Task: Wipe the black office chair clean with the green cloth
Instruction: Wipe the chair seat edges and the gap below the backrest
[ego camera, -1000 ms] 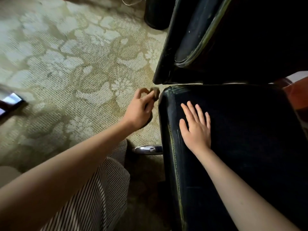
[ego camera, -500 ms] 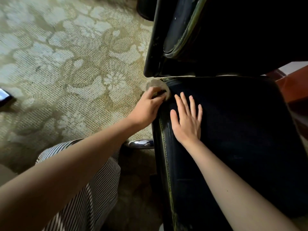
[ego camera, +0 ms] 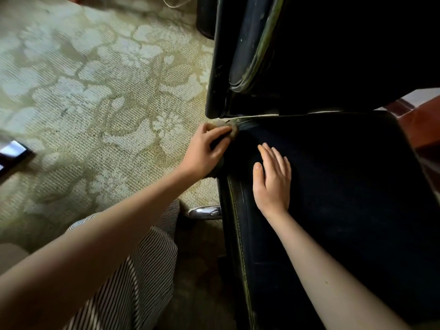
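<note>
I see my left hand (ego camera: 204, 151) at the back left corner of the seat (ego camera: 333, 186) of the black office chair (ego camera: 309, 151), right where the cushion meets the foot of the backrest (ego camera: 333, 55). Its fingers (ego camera: 219, 135) are curled round the bunched green cloth (ego camera: 232, 129) and press it against that corner. Only a small wad shows past the fingertips, on their far side and towards the backrest.

My right hand (ego camera: 272, 179) lies flat on the seat, just inside the left edge. Its fingers (ego camera: 273, 156) are straight and close together, pointing at the backrest and holding nothing. I take it to be steadying the chair.

What matters next is the stitched seam (ego camera: 234, 210). It runs the long way down the seat's left edge, from the cloth's corner back towards me, passing between my two hands. The left hand is the nearer one, so I judge the natural stroke is to drag the cloth along that line towards my body. The side face below the seam hangs over the carpet (ego camera: 95, 103) and the chrome leg (ego camera: 206, 211). It is too dark for me to say how clean it is.
</note>
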Demonstrator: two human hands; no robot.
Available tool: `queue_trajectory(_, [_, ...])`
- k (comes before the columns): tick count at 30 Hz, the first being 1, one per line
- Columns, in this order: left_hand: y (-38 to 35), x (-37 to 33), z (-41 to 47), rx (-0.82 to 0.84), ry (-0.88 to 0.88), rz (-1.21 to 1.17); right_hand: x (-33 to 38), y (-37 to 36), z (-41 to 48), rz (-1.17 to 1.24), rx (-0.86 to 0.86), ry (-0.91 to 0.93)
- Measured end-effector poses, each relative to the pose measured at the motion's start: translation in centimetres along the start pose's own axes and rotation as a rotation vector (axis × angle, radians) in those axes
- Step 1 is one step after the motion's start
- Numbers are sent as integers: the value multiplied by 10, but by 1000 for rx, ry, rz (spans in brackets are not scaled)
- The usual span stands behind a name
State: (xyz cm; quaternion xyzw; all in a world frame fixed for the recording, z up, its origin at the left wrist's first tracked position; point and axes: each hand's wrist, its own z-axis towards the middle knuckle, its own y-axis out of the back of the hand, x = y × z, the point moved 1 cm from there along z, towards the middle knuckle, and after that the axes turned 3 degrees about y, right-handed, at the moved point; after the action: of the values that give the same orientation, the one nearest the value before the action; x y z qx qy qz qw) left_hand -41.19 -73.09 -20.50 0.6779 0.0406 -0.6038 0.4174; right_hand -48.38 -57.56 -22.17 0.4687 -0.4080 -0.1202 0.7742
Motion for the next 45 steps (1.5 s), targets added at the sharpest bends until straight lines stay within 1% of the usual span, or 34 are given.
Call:
queue_trajectory(4, [-19,13,25,27,56,160,-2,-2,1,-6,-15,3])
queue_trajectory(8, [-20,18,32,64,-21,97,-2,-2,2,-28,-12,6])
queue_trajectory(9, [-19,17,32,44,-41,111,-2,-3,2,-32,-12,8])
queue_trajectory(12, [-26,12,30,-90,-48,205,-3,-3,1,-39,-12,10])
queue_trajectory(14, [-30,7,29,-121,-37,220,-2,-3,1,-49,-14,16])
queue_trajectory(16, [-30,6,28,-117,-79,239,-2,-3,2,-58,-12,17])
queue_trajectory(17, [-29,6,25,-100,-126,252,-1,-3,2,-61,-10,18])
queue_trajectory(19, [-28,6,15,-18,-242,273,-1,-3,2,-64,-13,22])
queue_trajectory(21, [-28,4,2,84,-283,266,-1,-3,3,-65,-15,23])
queue_trajectory(24, [-27,0,-16,184,-317,269,-2,-2,3,-50,-38,27])
queue_trajectory(28, [-21,3,-33,305,-444,263,-5,-3,3,4,-62,32])
queue_trajectory(30, [-19,6,-29,272,-413,178,-6,-3,3,22,-94,46])
queue_trajectory(31, [-19,7,-22,202,-349,131,-6,-2,3,37,-112,50])
queue_trajectory(33, [-17,9,-3,4,-160,46,-6,-1,3,75,-126,44])
queue_trajectory(34, [-16,10,6,-57,-76,22,-6,-1,3,85,-125,43])
queue_trajectory(35, [-16,11,13,-80,-24,15,-6,-1,3,83,-123,49])
queue_trajectory(37, [-19,13,18,-79,-11,19,-6,-2,3,60,-114,62])
queue_trajectory(41, [-25,12,15,-86,-58,13,-7,-3,3,26,-81,45])
queue_trajectory(45, [-31,14,7,-30,-119,105,-7,-3,3,15,-81,50])
